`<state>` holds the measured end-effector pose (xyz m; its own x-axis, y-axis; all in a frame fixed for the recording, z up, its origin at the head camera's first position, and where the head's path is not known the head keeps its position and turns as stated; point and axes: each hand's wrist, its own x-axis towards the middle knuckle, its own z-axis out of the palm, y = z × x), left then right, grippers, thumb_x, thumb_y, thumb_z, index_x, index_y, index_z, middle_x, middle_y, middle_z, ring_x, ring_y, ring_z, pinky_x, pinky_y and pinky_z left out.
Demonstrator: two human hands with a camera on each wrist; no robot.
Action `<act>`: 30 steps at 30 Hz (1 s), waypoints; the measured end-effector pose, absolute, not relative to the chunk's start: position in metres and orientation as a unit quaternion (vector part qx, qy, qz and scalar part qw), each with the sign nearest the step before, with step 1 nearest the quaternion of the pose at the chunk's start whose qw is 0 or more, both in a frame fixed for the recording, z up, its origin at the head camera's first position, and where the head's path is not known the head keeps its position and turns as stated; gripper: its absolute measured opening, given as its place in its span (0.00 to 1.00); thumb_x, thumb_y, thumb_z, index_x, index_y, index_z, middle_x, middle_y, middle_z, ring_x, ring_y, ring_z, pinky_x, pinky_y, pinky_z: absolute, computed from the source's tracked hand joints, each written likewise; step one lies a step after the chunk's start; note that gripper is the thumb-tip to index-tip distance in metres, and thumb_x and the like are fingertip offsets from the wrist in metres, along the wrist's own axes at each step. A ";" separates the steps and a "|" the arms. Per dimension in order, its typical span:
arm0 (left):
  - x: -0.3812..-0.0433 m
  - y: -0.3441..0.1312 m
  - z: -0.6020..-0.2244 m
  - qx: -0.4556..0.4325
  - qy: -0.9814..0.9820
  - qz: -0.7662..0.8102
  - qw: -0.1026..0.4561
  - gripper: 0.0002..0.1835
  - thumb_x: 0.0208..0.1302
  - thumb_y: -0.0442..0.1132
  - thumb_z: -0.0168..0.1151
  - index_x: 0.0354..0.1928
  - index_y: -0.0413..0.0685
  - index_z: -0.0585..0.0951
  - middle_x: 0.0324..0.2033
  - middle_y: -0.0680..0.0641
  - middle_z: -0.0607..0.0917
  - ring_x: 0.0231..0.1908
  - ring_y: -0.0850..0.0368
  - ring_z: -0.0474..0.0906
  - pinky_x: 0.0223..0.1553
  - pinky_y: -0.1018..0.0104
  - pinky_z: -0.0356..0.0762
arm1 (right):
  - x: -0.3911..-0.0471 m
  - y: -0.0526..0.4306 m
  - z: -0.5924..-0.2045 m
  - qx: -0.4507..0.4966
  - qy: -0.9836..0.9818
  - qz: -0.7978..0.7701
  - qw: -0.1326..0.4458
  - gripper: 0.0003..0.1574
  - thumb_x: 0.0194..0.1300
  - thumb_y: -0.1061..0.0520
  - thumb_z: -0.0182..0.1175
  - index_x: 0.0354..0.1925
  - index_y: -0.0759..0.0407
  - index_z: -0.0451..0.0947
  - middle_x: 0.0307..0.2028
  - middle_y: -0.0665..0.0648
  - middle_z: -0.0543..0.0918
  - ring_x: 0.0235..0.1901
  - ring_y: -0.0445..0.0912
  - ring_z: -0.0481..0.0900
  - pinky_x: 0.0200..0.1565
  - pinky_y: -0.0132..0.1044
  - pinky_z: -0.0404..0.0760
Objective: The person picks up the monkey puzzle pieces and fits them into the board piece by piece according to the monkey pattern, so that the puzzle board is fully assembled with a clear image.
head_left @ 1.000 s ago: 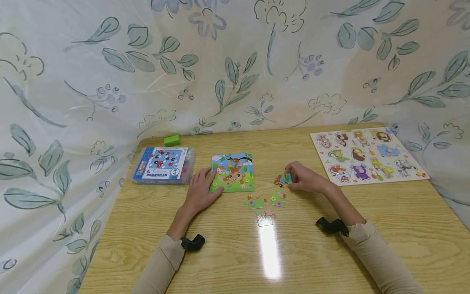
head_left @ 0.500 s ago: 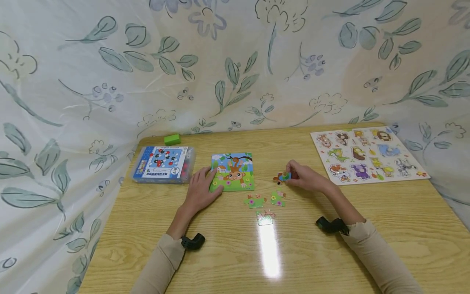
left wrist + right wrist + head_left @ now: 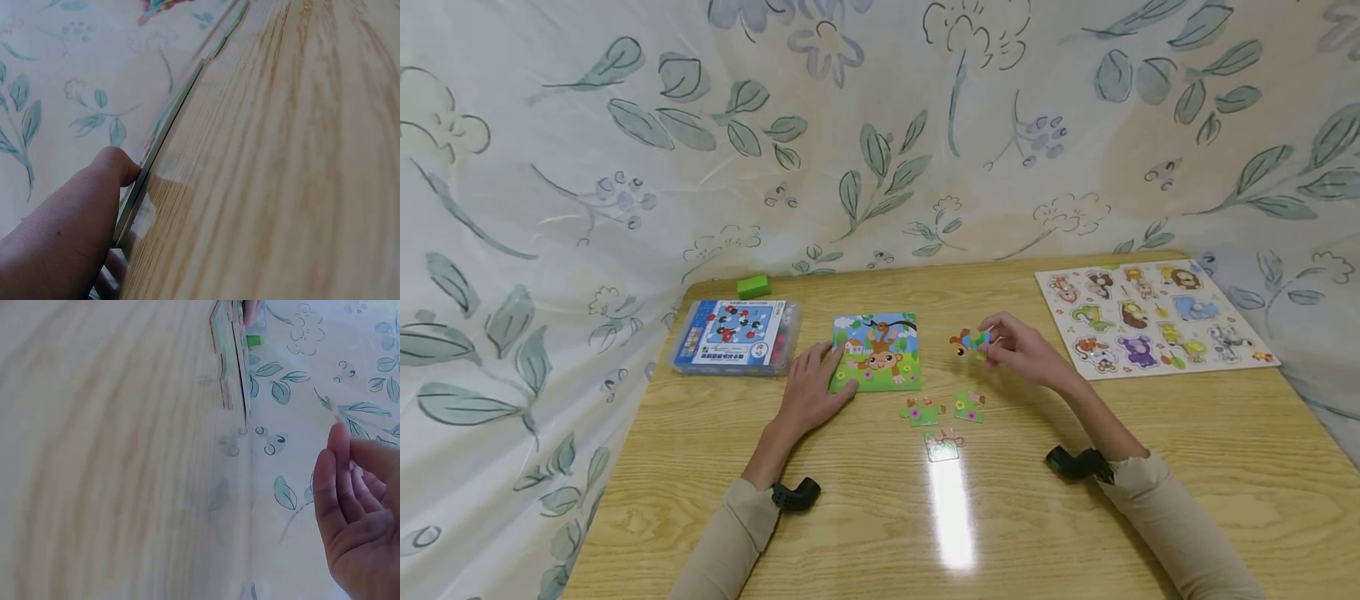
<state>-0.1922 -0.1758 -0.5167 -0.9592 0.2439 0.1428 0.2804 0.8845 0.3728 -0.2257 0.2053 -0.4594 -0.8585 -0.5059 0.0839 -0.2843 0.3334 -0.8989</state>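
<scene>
My right hand [image 3: 1021, 354] pinches a jigsaw puzzle piece [image 3: 967, 342] between thumb and fingers, raised above the table. Brown, blue and green show on its printed face; in the right wrist view only its thin edge appears beyond the fingertips. To its left lies a square monkey picture board [image 3: 887, 354]. My left hand [image 3: 811, 387] rests at the board's left edge, thumb at the lower corner. Nearer me lie loose pieces: a green one [image 3: 922, 412], one with a yellow flower [image 3: 968, 407] and a shiny one [image 3: 942, 447].
A clear plastic case [image 3: 735, 337] with a molecule picture lies at the left, a green block [image 3: 754, 287] behind it. At the right lies an animal puzzle board [image 3: 1150, 319]. A floral cloth [image 3: 880, 150] hangs behind the wooden table [image 3: 775, 558].
My right hand has lifted the puzzle piece and moved it slightly away from me and to the left. My left hand and the monkey board have stayed in place.
</scene>
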 end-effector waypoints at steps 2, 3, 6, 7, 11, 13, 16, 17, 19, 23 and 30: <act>-0.193 -0.176 -0.518 -0.136 -0.970 -0.196 0.045 0.38 0.65 0.61 0.51 0.74 0.56 0.61 0.70 0.41 0.63 0.70 0.40 0.58 0.69 0.41 0.55 | -0.225 0.204 -0.459 -0.232 0.800 -0.543 0.104 0.19 0.71 0.61 0.54 0.57 0.66 0.68 0.39 0.66 0.75 0.33 0.60 0.84 0.39 0.48 0.86; -0.193 -0.176 -0.518 -0.136 -0.970 -0.196 0.046 0.38 0.65 0.61 0.51 0.74 0.56 0.61 0.70 0.41 0.63 0.70 0.40 0.58 0.69 0.41 0.55 | -0.224 0.204 -0.458 -0.226 0.795 -0.553 0.104 0.20 0.71 0.61 0.54 0.58 0.66 0.68 0.40 0.65 0.74 0.34 0.60 0.85 0.39 0.47 0.86; -0.194 -0.176 -0.519 -0.139 -0.969 -0.197 0.051 0.38 0.65 0.61 0.52 0.74 0.56 0.62 0.70 0.41 0.63 0.69 0.40 0.58 0.69 0.41 0.55 | -0.223 0.202 -0.456 -0.217 0.780 -0.578 0.100 0.22 0.72 0.60 0.53 0.61 0.67 0.67 0.43 0.62 0.72 0.35 0.61 0.85 0.41 0.44 0.86; -0.194 -0.176 -0.519 -0.138 -0.969 -0.197 0.051 0.38 0.65 0.61 0.51 0.74 0.56 0.61 0.70 0.42 0.63 0.70 0.40 0.58 0.69 0.41 0.55 | -0.222 0.201 -0.455 -0.215 0.775 -0.585 0.101 0.23 0.72 0.59 0.53 0.61 0.67 0.66 0.44 0.62 0.72 0.36 0.61 0.85 0.42 0.43 0.86; -0.194 -0.177 -0.519 -0.135 -0.970 -0.197 0.047 0.38 0.65 0.62 0.52 0.74 0.57 0.61 0.70 0.42 0.62 0.70 0.40 0.57 0.69 0.41 0.55 | -0.220 0.198 -0.452 -0.208 0.771 -0.594 0.103 0.24 0.72 0.59 0.53 0.63 0.67 0.64 0.50 0.64 0.72 0.38 0.60 0.86 0.41 0.42 0.86; -0.193 -0.177 -0.518 -0.135 -0.970 -0.197 0.047 0.38 0.65 0.62 0.52 0.74 0.57 0.61 0.70 0.42 0.62 0.70 0.40 0.58 0.69 0.41 0.55 | -0.219 0.197 -0.451 -0.201 0.770 -0.596 0.109 0.24 0.73 0.58 0.53 0.63 0.66 0.64 0.52 0.66 0.71 0.38 0.58 0.87 0.40 0.43 0.86; -0.192 -0.177 -0.519 -0.134 -0.970 -0.197 0.046 0.38 0.65 0.61 0.52 0.74 0.57 0.61 0.70 0.42 0.63 0.70 0.40 0.58 0.69 0.41 0.55 | -0.218 0.196 -0.451 -0.192 0.768 -0.600 0.115 0.24 0.72 0.59 0.53 0.62 0.66 0.64 0.53 0.64 0.72 0.37 0.55 0.87 0.36 0.44 0.84; -0.192 -0.177 -0.519 -0.134 -0.970 -0.196 0.046 0.38 0.65 0.61 0.52 0.74 0.57 0.61 0.70 0.42 0.63 0.70 0.40 0.58 0.69 0.41 0.55 | -0.217 0.195 -0.451 -0.190 0.766 -0.603 0.119 0.23 0.72 0.59 0.53 0.61 0.66 0.63 0.52 0.63 0.72 0.36 0.54 0.87 0.34 0.43 0.83; -0.191 -0.176 -0.520 -0.132 -0.971 -0.194 0.046 0.38 0.65 0.61 0.52 0.74 0.57 0.61 0.70 0.42 0.63 0.70 0.40 0.58 0.69 0.41 0.55 | -0.217 0.194 -0.451 -0.188 0.762 -0.608 0.124 0.22 0.71 0.60 0.54 0.59 0.66 0.63 0.49 0.59 0.74 0.35 0.53 0.87 0.32 0.42 0.82; -0.191 -0.176 -0.520 -0.130 -0.971 -0.194 0.044 0.38 0.65 0.61 0.52 0.74 0.57 0.61 0.70 0.42 0.62 0.70 0.41 0.57 0.70 0.41 0.54 | -0.215 0.191 -0.449 -0.187 0.762 -0.606 0.128 0.18 0.70 0.59 0.56 0.54 0.63 0.64 0.41 0.56 0.77 0.32 0.56 0.86 0.29 0.43 0.81; -0.192 -0.177 -0.522 -0.137 -0.970 -0.194 0.053 0.38 0.66 0.61 0.51 0.74 0.56 0.61 0.70 0.42 0.62 0.70 0.41 0.58 0.69 0.41 0.55 | -0.212 0.189 -0.448 -0.211 0.761 -0.600 0.125 0.15 0.70 0.60 0.56 0.51 0.63 0.65 0.37 0.64 0.82 0.28 0.60 0.83 0.25 0.44 0.78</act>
